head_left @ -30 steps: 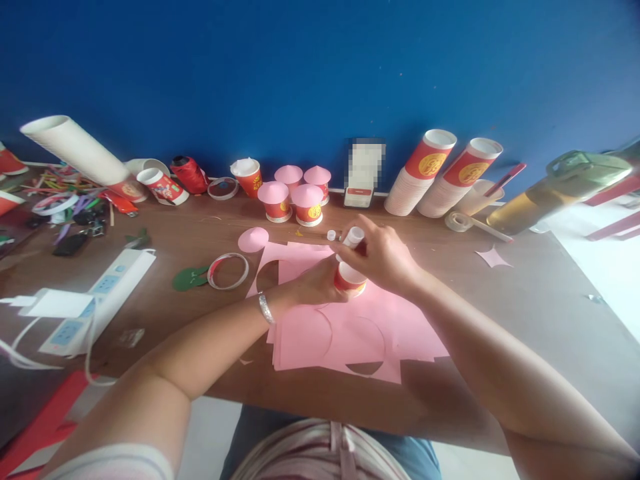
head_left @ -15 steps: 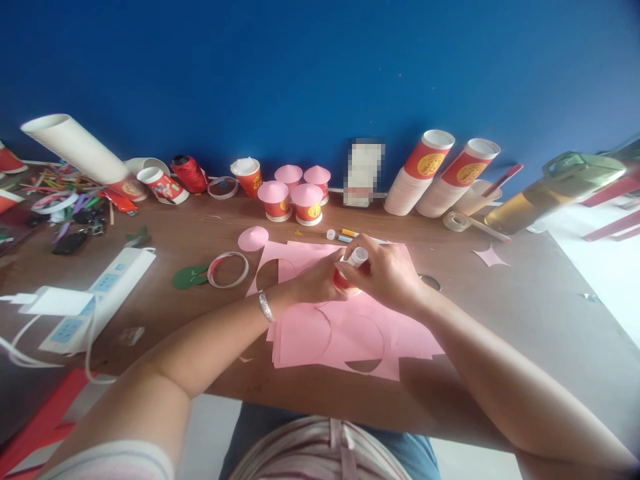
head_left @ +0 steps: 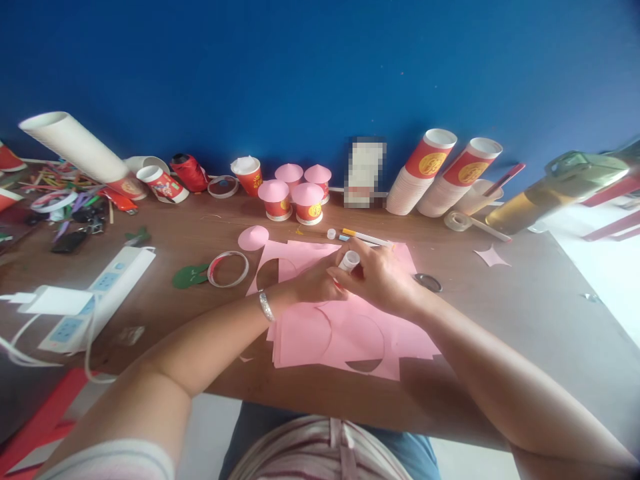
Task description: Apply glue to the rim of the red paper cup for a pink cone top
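Note:
My left hand (head_left: 317,279) is closed around a red paper cup (head_left: 340,285), mostly hidden by my fingers, above the pink paper sheets (head_left: 300,343) with round cut-outs. In my right hand (head_left: 387,277), closed, is a white glue stick (head_left: 351,260), tilted over the cup beside my left fingers. Whether its tip touches the cup is hidden. A loose pink paper cone (head_left: 253,238) lies beyond the sheets on the left. Behind it stand several red cups topped with pink cones (head_left: 307,195). A small white cap (head_left: 331,234) and a marker (head_left: 367,237) lie just past my hands.
Left are a tape roll (head_left: 227,269), a green paper piece (head_left: 189,277) and a white power strip (head_left: 100,300). Stacked paper cups (head_left: 425,170) lean against the blue wall, near a bottle (head_left: 555,187). A dark ring-shaped object (head_left: 429,283) lies right of my right hand.
My right hand has shifted slightly left and down with the glue stick, uncovering more of the marker and the dark ring. My left hand stays nearly in place around the cup.

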The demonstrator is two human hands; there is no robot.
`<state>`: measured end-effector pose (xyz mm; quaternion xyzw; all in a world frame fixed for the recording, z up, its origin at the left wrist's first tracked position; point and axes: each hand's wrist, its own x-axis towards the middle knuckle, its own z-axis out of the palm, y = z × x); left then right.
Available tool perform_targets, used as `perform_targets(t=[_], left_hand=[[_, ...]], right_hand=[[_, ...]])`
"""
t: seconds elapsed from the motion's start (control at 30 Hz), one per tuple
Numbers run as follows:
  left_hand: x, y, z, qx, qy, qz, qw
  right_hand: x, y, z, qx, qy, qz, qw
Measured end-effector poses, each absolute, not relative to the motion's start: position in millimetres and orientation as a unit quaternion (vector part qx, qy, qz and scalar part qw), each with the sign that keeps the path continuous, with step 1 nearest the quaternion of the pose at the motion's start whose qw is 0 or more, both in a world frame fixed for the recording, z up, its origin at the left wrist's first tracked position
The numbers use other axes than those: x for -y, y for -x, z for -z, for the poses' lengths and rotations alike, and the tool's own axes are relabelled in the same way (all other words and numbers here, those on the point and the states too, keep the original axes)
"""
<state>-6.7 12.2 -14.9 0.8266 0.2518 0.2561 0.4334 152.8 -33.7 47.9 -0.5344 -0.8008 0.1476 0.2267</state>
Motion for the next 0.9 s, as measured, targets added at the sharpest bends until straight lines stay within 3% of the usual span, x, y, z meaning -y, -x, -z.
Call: perform_targets(t=[0.1, 0.27, 0.5, 0.73, 0.9], left_hand=[[-11, 5, 11, -0.204, -0.824, -0.267, 0.457], [-9, 3, 3, -0.213, -0.810, -0.259, 0.482], [-12, 1, 8, -0.190, -0.819, -0.271, 0.469], [-12, 3, 11, -0.182, -0.821, -0.276, 0.466], [-13, 7, 17, -0.200, -0.821, -0.265, 0.464]], right_hand=[[37, -160, -57, 0.777, 0.528, -0.202, 0.278], [43, -178, -65, 0.708, 0.567, -0.191, 0.374], [57, -174, -44, 0.756, 0.553, -0.118, 0.331], [59, -171, -33, 0.812, 0.496, 0.045, 0.306], [67, -170, -27, 0.842, 0.457, 0.049, 0.282]])
